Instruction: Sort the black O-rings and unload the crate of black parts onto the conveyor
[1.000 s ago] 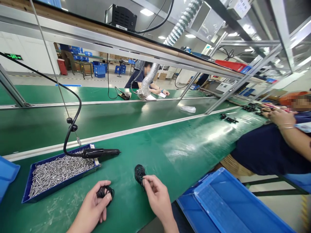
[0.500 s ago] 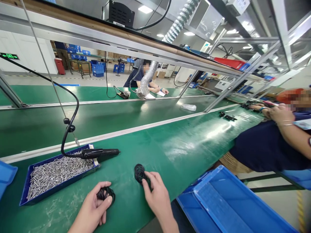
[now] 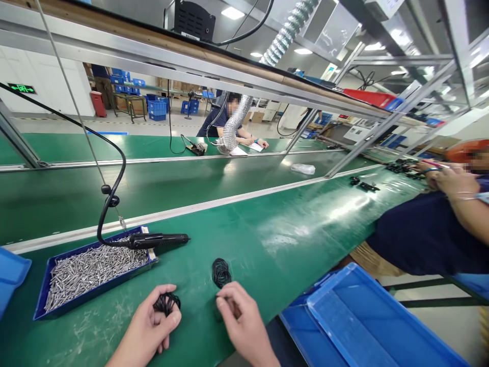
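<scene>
My left hand (image 3: pixel 153 321) is closed around a bunch of thin black rings (image 3: pixel 167 303), pinched between thumb and fingers just above the green table. A second pile of thin black rings (image 3: pixel 221 272) lies on the table, right of that hand. My right hand (image 3: pixel 240 316) is just in front of this pile, thumb and forefinger brought together. Whatever may be between those fingertips is too small or hidden to make out. Left of my hands, a blue tray (image 3: pixel 95 293) holds many silver screws. A black electric screwdriver (image 3: pixel 160 240) hangs across the tray's right end.
Blue bins (image 3: pixel 367 321) stand at the lower right beside the table (image 3: pixel 275 224). Another blue bin (image 3: pixel 11 275) edges in at far left. A co-worker's hands (image 3: pixel 453 178) are at the right, near black parts (image 3: pixel 367 186). A metal frame post (image 3: pixel 351 145) rises from the table's back.
My right hand has drawn back from the ring pile toward me and its fingers have curled in. My left hand keeps its bunch of rings in nearly the same place.
</scene>
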`<state>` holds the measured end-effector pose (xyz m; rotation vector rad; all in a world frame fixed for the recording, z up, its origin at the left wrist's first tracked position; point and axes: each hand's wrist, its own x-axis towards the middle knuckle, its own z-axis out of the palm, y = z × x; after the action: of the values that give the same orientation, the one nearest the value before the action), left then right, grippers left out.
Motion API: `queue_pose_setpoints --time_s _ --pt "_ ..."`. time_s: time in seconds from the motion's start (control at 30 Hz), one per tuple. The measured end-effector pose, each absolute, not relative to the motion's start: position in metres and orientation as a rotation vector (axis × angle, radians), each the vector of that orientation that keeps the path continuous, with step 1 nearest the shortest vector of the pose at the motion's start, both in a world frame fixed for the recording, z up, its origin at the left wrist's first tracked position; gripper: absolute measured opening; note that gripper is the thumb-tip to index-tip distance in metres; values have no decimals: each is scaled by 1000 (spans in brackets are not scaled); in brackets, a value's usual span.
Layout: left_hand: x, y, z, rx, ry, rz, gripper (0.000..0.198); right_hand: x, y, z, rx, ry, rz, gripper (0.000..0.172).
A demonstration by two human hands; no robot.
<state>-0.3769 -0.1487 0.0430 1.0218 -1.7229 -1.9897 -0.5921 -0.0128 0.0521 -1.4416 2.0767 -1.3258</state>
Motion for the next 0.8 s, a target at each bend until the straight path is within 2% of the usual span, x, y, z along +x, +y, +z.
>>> queue_pose_setpoints --time_s 0.13,0.23,0.37,0.53,0.63,0.8 --pt "-376 -148 45 984 -1758 -2053 85 -551 -32 54 -1669 1826 -1230 16" --pt "-375 -149 44 1001 -1808 -2034 78 -568 -38 48 -1670 1880 -1273 23" --pt "-376 -145 51 1049 -1769 -2006 78 -631 -31 38 -1555 2320 -1259 35" --pt "-378 -141 53 1090 -1834 -1950 74 -662 -28 30 -1520 2283 -1160 28" --pt "-377 -141 41 1080 -2083 -1782 68 -658 -30 27 -1476 2310 -1209 29" --pt "-368 -136 21 1143 -2392 -1247 57 -653 -24 28 -1346 2264 -1358 32"
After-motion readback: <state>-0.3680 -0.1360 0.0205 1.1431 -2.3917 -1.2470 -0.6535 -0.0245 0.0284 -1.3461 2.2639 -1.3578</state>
